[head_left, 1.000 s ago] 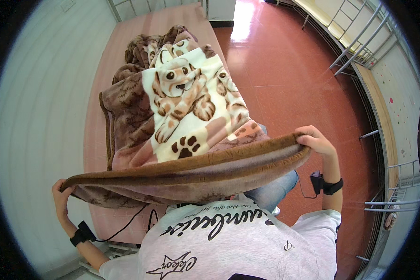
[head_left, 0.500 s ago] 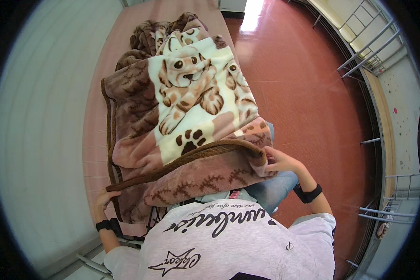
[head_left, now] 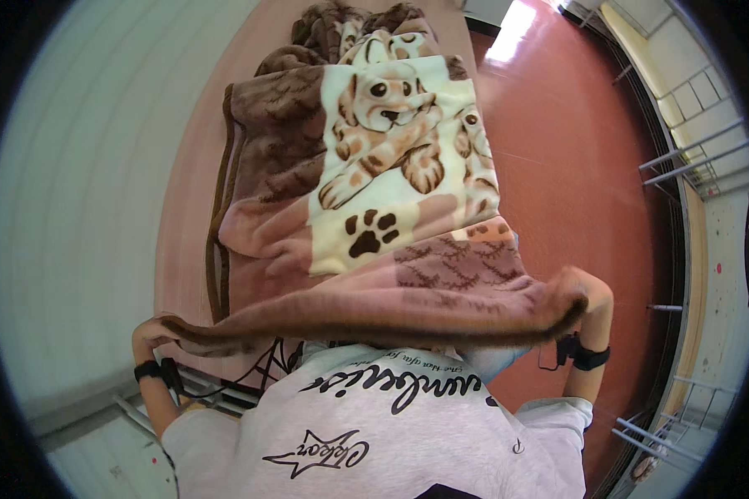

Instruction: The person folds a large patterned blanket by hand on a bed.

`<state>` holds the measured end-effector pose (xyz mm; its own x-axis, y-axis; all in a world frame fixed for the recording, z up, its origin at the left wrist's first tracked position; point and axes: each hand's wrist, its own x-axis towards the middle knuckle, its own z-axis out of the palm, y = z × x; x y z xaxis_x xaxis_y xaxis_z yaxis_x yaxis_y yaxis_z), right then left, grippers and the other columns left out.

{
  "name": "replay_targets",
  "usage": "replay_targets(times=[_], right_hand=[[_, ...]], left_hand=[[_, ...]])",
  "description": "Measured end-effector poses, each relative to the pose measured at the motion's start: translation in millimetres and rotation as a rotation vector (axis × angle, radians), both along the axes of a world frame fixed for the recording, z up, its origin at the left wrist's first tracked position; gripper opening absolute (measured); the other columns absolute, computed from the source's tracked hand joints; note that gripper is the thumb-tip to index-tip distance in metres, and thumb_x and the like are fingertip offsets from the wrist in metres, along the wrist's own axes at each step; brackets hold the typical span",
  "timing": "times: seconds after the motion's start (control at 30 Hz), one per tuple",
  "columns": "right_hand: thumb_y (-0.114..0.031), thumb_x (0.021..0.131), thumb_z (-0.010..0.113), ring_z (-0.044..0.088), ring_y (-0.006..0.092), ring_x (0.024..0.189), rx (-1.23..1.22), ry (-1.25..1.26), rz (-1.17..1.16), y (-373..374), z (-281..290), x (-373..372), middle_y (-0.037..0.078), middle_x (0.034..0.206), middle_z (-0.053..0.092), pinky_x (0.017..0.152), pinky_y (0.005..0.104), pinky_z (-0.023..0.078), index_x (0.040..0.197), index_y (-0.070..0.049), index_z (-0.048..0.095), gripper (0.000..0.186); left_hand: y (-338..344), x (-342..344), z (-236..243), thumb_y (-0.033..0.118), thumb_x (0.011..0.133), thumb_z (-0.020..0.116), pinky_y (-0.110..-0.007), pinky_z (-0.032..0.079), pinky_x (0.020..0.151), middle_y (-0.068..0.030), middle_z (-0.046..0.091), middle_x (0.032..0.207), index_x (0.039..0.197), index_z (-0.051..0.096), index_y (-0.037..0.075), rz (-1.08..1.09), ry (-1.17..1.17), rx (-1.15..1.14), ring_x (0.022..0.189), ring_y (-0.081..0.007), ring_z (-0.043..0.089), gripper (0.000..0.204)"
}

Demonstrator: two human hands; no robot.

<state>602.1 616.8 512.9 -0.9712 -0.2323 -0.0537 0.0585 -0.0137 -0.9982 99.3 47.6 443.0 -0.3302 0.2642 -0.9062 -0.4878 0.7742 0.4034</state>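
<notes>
A plush blanket (head_left: 275, 175) with brown, pink and cream areas, printed dogs and a dark paw mark, lies along a bed. Its near edge has a dark brown border and is stretched across in front of my body. My left hand (head_left: 152, 333) grips the left corner of that border. At the right corner, my right hand (head_left: 587, 289) is closed on the blanket, somewhat blurred, with the fingers partly behind the cloth. The far end of the blanket lies bunched in folds.
The bed (head_left: 195, 191) has a pink cover and runs beside a pale wall (head_left: 83, 183) on the left. Red-brown floor (head_left: 570, 183) lies to the right. Metal bed frames (head_left: 691, 154) stand along the far right side. A metal rail (head_left: 137, 416) is at lower left.
Both hands have moved apart and the blanket's near edge is now pulled wider and straighter. My right hand has swung outward to the right. The whole view has shifted a little.
</notes>
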Motion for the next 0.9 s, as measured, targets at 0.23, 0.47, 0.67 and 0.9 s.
replay_targets(times=[0.23, 0.47, 0.67, 0.9], right_hand=[[-0.027, 0.072, 0.064, 0.06, 0.0321, 0.074, 1.398, -0.533, 0.087, -19.7, 27.9, -63.3, 0.016, 0.079, 0.062, 0.066, 0.0387, 0.048, 0.09, 0.0, 0.059, 0.033], [-0.023, 0.077, 0.06, 0.058, 0.0295, 0.085, 1.228, -0.036, -0.227, -75.5, 27.6, -165.8, 0.015, 0.089, 0.06, 0.075, 0.0392, 0.045, 0.107, -0.004, 0.054, 0.035], [-0.02, 0.08, 0.055, 0.057, 0.0281, 0.085, 1.1, 0.196, -0.07, -120.9, -25.6, -207.2, 0.012, 0.09, 0.059, 0.076, 0.0378, 0.044, 0.105, -0.004, 0.055, 0.029], [-0.019, 0.079, 0.055, 0.057, 0.0286, 0.083, 1.004, 0.231, -0.059, -112.5, -23.3, -206.9, 0.012, 0.086, 0.059, 0.074, 0.0378, 0.044, 0.098, -0.004, 0.056, 0.024]], left_hand=[[-20.1, -107.3, -99.7, 0.025, 0.077, 0.062, -0.034, 0.047, 0.074, -0.0115, 0.063, 0.093, 0.113, 0.056, 0.003, -0.671, 0.628, -0.184, 0.084, -0.023, 0.059, 0.042], [186.8, -55.5, -77.8, 0.03, 0.078, 0.062, -0.029, 0.041, 0.085, -0.014, 0.053, 0.112, 0.117, 0.049, -0.005, -0.157, 0.436, 0.12, 0.1, -0.0188, 0.05, 0.055], [180.0, -94.3, -129.9, 0.02, 0.087, 0.053, -0.029, 0.045, 0.071, -0.0104, 0.061, 0.096, 0.112, 0.055, 0.0, 0.259, 0.787, 0.546, 0.083, -0.0177, 0.056, 0.032], [150.4, -80.4, -117.1, 0.038, 0.083, 0.057, -0.028, 0.043, 0.065, -0.0086, 0.059, 0.087, 0.104, 0.056, -0.003, 0.275, 0.804, 0.238, 0.074, -0.0163, 0.053, 0.046]])
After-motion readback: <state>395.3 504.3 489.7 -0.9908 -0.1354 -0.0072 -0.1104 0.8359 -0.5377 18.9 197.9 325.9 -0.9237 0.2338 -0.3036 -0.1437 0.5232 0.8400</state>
